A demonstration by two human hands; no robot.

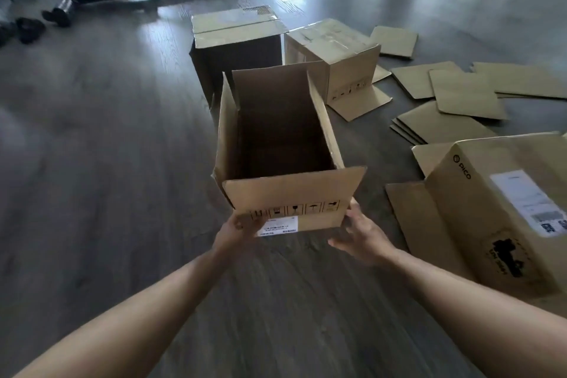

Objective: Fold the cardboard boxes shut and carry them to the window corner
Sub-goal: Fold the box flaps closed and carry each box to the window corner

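Open cardboard box [285,144] held above the dark floor [92,132], flaps up. Left hand [237,228] grips its near lower corner; right hand [357,233] cups the opposite corner, fingers underneath. Two closed boxes [239,49] stand just beyond.

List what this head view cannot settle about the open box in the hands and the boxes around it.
- Open box: its floor is lost in shadow, so contents cannot be told.
- White label on its near wall: print too small; the left hand covers its left end.
- Right hand: fingertips hidden behind the box corner.
- PICO box: cut off by the right edge.
- Closed box behind: whether taped shut is blurred.
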